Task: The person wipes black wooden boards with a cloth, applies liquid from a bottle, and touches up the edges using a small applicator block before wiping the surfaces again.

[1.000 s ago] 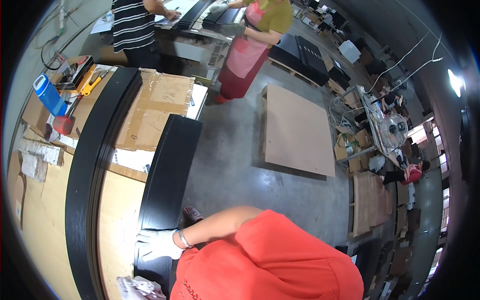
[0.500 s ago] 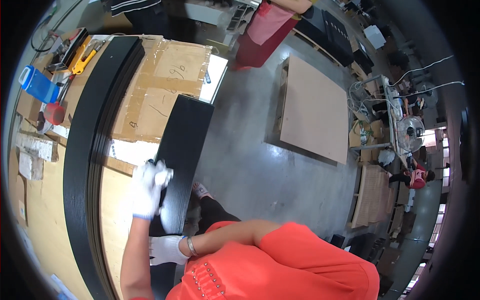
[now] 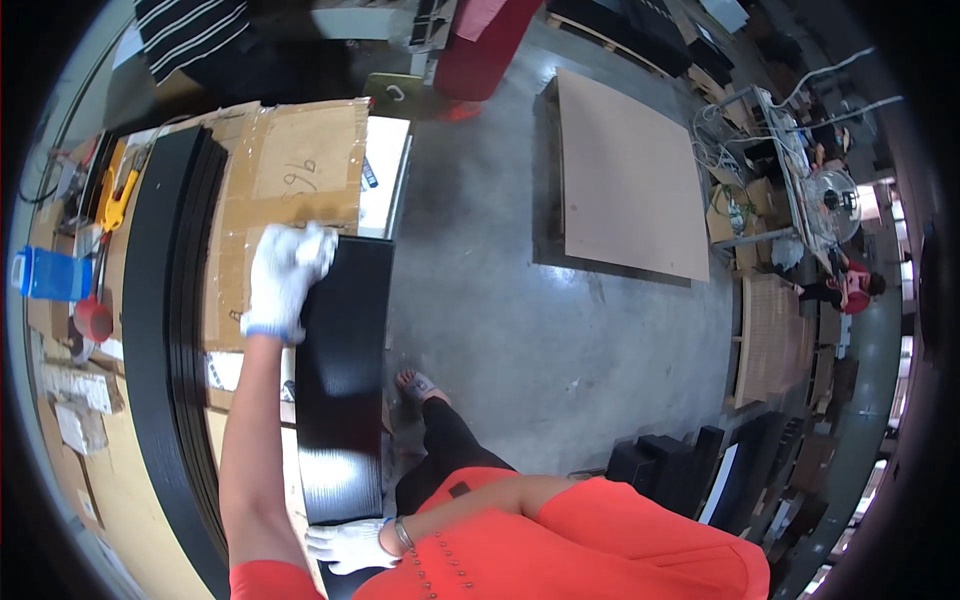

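One white-gloved left hand (image 3: 287, 275), gripping apparent white cloth (image 3: 321, 246), likely wiping long black board (image 3: 345, 350), far end; next stroke needs flat right hand (image 3: 350, 545) bracing.

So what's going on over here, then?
A person in a red top is handling a long black board. The gloved left hand is by its far end, gripping what looks like a white cloth, and the gloved right hand rests on its near part. More black boards lie stacked to the left.
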`<state>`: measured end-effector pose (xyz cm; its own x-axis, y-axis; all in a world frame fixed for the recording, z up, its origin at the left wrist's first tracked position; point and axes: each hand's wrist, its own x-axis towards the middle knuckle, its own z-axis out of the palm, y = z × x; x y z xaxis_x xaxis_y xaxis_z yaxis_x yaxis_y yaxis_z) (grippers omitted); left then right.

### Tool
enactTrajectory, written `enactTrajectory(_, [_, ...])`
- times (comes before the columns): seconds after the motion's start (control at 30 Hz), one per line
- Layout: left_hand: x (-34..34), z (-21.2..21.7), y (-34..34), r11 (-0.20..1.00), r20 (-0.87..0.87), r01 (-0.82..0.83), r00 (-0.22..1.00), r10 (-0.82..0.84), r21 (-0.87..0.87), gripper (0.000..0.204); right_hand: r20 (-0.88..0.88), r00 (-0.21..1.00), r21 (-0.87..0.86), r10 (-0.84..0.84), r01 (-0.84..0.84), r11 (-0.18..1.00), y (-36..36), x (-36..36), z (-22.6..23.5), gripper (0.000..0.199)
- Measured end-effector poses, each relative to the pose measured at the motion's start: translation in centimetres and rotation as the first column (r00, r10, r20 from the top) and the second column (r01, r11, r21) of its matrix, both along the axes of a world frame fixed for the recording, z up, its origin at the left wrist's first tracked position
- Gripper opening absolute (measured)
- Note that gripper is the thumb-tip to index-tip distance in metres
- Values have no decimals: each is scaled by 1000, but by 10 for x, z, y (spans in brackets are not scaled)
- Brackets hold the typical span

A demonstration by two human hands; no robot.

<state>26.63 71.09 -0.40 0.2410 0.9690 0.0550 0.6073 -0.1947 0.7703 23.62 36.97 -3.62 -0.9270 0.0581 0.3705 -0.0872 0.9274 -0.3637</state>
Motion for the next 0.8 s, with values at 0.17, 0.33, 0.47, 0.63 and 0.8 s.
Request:
enactTrajectory(0.17, [12, -14, -9, 975, -191, 115, 978, -78, 190, 10, 123, 992, -219, 23, 5, 976, 7, 14, -6, 42])
enactTrajectory(0.33, [-12, -34, -6, 976, 7, -188, 982, 190, -110, 13, 78, 994, -561, 80, -22, 827, 18, 21, 9, 59])
enactTrajectory(0.47, [3, -6, 57, 986, -267, -163, 950, 162, 15, 11, 36, 994, -579, 105, -65, 813, 24, 28, 26, 44])
enactTrajectory(0.63, [33, -30, 32, 975, 122, -63, 988, 91, -215, 22, 16, 1000, -336, -18, 23, 942, -10, 4, -32, 34])
enactTrajectory(0.8, [3, 16, 30, 938, -177, -298, 928, 328, 175, 30, 69, 990, -269, 123, -100, 958, 5, 6, -8, 47])
